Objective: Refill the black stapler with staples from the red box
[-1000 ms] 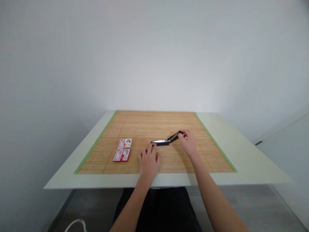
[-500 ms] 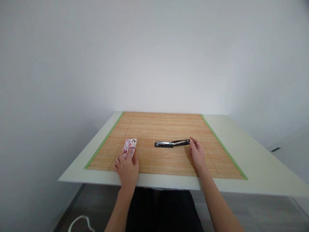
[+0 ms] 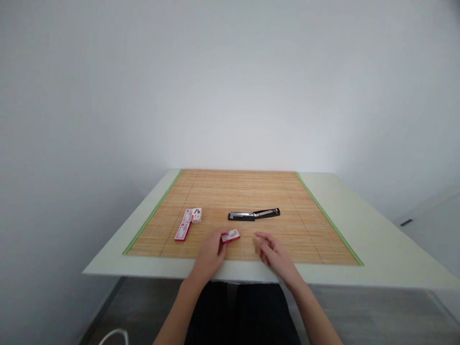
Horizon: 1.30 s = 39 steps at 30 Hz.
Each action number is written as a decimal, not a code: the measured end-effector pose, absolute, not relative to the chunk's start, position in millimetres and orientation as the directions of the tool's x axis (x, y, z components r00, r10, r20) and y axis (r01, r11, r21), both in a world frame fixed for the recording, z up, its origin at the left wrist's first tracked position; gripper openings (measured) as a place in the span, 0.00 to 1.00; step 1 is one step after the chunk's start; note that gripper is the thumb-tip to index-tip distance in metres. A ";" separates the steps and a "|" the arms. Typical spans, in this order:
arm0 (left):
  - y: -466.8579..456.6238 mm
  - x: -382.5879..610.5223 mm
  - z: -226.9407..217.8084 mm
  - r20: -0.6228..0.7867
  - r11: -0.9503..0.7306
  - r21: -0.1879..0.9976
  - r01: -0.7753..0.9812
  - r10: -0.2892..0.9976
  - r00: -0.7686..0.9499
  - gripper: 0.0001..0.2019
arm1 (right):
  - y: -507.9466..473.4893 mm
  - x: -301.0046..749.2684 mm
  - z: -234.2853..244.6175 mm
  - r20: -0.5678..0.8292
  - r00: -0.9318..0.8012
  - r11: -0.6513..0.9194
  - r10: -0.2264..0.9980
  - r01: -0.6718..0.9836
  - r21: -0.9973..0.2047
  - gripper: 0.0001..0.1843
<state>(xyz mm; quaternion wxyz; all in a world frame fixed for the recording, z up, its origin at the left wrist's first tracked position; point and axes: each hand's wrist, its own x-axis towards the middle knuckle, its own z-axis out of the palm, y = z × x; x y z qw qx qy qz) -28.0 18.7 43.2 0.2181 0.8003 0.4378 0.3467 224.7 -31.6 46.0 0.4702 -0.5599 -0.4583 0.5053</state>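
Observation:
My left hand grips one end of a small red-and-white staple box between thumb and fingers, near the front of the bamboo mat. To its right, my right hand is low over the mat, holding nothing, its index finger reaching toward the box and the other fingers loosely bent. Beyond both hands lies a black stapler, opened out nearly flat, its metal rail showing. Neither hand touches it. More red-and-white staple boxes lie together at the left, one of them with a picture of a stapler on it.
The bamboo mat with green edging covers much of the white table. A plain wall rises behind the table. A white cable shows on the floor at lower left.
My left hand has taken one box from the group and brought it right, to the mat's front middle. My right hand has let go of the stapler and moved left and nearer to me.

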 end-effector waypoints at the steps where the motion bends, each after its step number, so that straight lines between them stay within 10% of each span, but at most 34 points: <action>1: 21.0 -22.9 45.1 0.341 -0.530 0.686 0.498 0.839 0.423 0.22 | -34.7 222.6 47.9 -0.207 -0.013 -0.208 0.978 -0.042 -0.977 0.29; 20: 39.8 4.7 49.3 0.244 -0.612 0.585 0.532 0.758 0.604 0.20 | -42.1 249.7 64.3 -0.382 -0.394 -0.532 0.836 -0.412 -0.740 0.21; 26: 39.2 -16.1 47.3 0.241 -0.547 0.604 0.580 0.819 0.522 0.21 | -33.7 260.4 66.6 -0.268 -0.013 -0.264 0.963 0.137 -0.955 0.32; 31: 41.6 -23.6 45.8 0.256 -0.555 0.604 0.572 0.815 0.521 0.17 | -11.4 236.1 76.8 -0.030 -0.166 0.093 0.986 0.683 -0.725 0.28; 35: 43.4 -26.2 45.9 0.269 -0.557 0.611 0.563 0.815 0.514 0.16 | -4.0 234.8 83.1 -0.029 -0.217 0.157 0.976 0.783 -0.602 0.14; 39: 42.5 -26.6 44.8 0.284 -0.560 0.602 0.569 0.816 0.503 0.16 | -6.8 241.8 87.3 -0.045 -0.183 0.130 0.982 0.833 -0.538 0.20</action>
